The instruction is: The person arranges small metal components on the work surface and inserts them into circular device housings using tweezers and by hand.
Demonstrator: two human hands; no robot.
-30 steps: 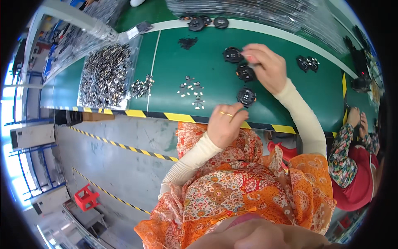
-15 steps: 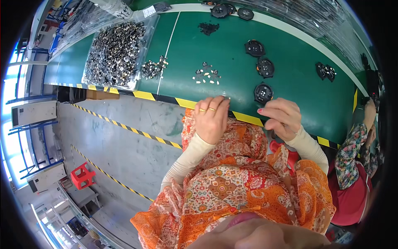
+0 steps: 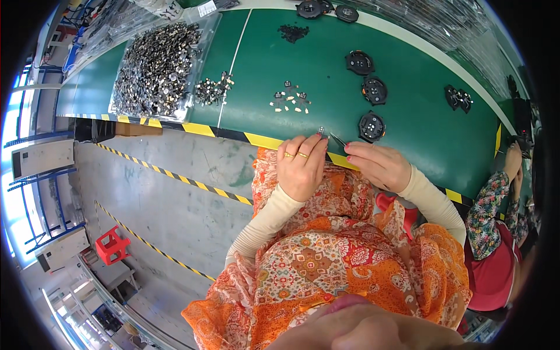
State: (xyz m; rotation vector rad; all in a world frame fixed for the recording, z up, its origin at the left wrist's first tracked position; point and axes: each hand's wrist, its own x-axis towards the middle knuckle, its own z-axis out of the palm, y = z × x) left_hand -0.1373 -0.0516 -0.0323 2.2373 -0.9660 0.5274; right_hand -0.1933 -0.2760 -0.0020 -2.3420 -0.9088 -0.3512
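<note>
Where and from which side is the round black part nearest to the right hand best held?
Probably by the outer rim of the round black part, pinched at opposite edges, coming from its right. It seems to lie flat, so the rim is the easiest place to catch; another round part lies beyond it, and a thin tool is to its left.

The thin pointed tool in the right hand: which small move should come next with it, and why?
Perhaps move the thin pointed tool slightly left, toward the small part that the left hand holds: the right hand grips the tool, and its tip lies close to that part, seemingly with a gap between.
</note>
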